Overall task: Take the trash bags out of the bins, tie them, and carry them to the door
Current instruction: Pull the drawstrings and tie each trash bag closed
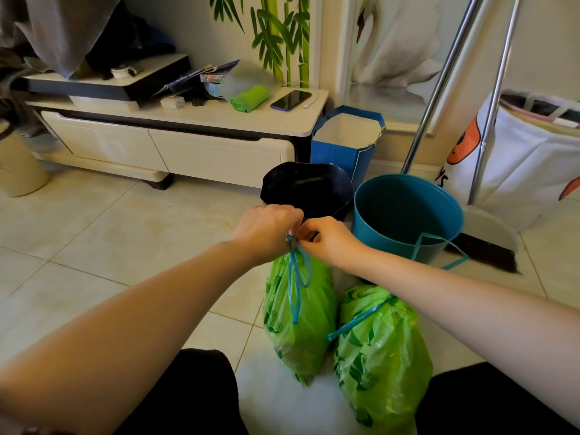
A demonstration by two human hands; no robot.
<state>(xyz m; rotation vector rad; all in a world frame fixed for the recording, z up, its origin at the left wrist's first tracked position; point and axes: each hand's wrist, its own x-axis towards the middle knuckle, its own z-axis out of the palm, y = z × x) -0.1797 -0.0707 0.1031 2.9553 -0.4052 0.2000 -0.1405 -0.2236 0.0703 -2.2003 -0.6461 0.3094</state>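
Two green trash bags with blue drawstrings stand on the tiled floor in front of me. My left hand (pixel 266 229) and my right hand (pixel 329 238) both pinch the blue drawstring (pixel 296 277) at the gathered neck of the left bag (pixel 298 318). Loops of the string hang down its front. The right bag (pixel 381 353) stands beside it, cinched with its own string, and nobody touches it. Behind the hands stand an empty black bin (pixel 309 188) and an empty blue bin (pixel 408 211), both without liners.
A low white TV cabinet (pixel 175 149) at the back carries a phone (pixel 291 99), a roll of green bags (pixel 250 98) and clutter. A blue paper bag (pixel 345 142), a broom with dustpan (pixel 489 246), metal poles and a white laundry hamper (pixel 527 164) crowd the right. My dark-trousered knees fill the bottom.
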